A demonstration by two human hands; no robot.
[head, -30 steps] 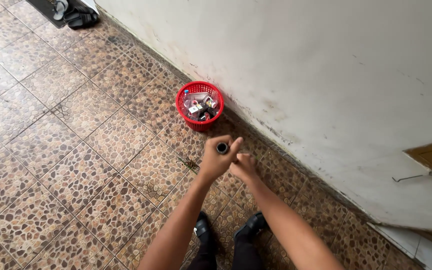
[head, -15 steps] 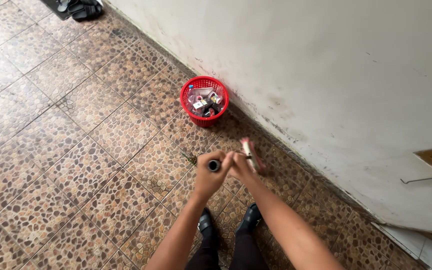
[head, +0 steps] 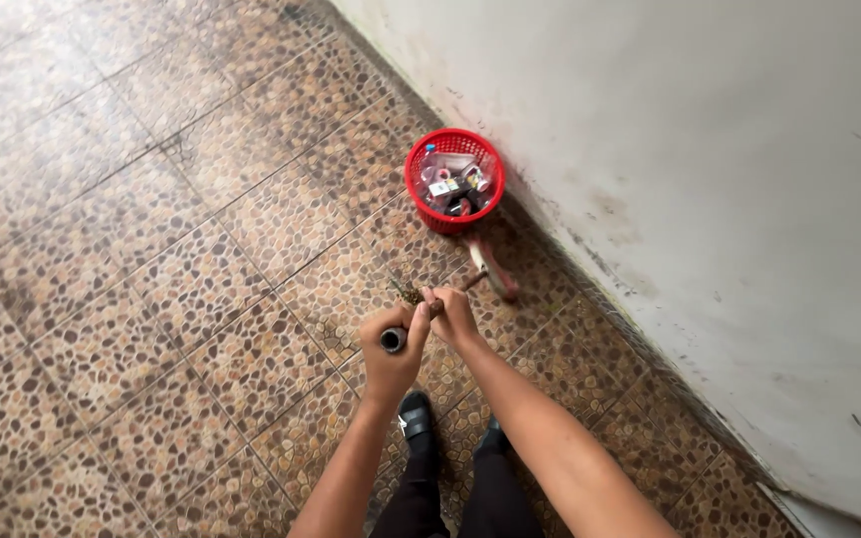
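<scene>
We are gripping the top of a long handle (head: 394, 340) with our left hand (head: 393, 349), the fingers wrapped fully around it so that only its dark, hollow end is showing between thumb and forefinger, just below the centre of the frame. Our right hand (head: 453, 315) is closing on the same handle a little lower, touching the left hand, and its fingers are also curled tight, so both hands are holding this one tool. From the grip the shaft is running down toward the floor, and in the middle of the frame its working end, a blurred reddish head (head: 491, 270), is meeting the tiled floor (head: 151, 299) near the foot of the white wall (head: 700, 149). Beside the hands a small clump of brownish fibres or debris (head: 412, 294) is showing, but we cannot tell exactly what it is. Just above the head, a red plastic basket (head: 427, 195) filled with small packets is standing close to the wall. At the bottom of the frame our dark shoes (head: 416, 416) are pointing toward the wall. We judge that we are in the middle of sweeping or scraping along the wall base; the next stroke is asking for a firm two-handed hold and care not to knock the basket.
</scene>
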